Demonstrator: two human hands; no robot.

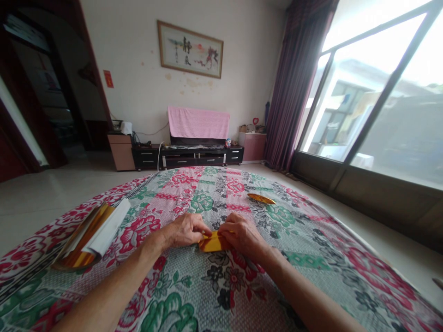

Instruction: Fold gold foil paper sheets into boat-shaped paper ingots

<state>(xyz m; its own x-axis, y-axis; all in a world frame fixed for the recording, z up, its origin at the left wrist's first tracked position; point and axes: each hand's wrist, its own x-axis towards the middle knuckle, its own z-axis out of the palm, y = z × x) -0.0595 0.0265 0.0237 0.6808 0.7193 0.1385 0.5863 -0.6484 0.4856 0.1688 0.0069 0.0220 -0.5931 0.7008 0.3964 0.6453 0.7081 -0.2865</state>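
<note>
Between my two hands lies a piece of shiny gold foil paper point(215, 243), partly folded, flat on the flowered tablecloth. My left hand point(187, 229) pinches its left end with thumb and fingers. On the right end, my right hand point(239, 231) has its fingers closed on the far edge. Beyond my right hand rests a finished-looking folded gold paper piece point(261, 198), boat-shaped with pointed ends. A loosely curled stack of gold and white paper sheets point(92, 235) lies to the left of my left forearm.
The round table wears a red, green and grey flowered cloth point(180, 295). Past its far edge stand a low black cabinet point(200, 160) and a screen covered by a pink cloth point(199, 122). A purple curtain point(287, 92) and large windows are at right, a dark doorway at left.
</note>
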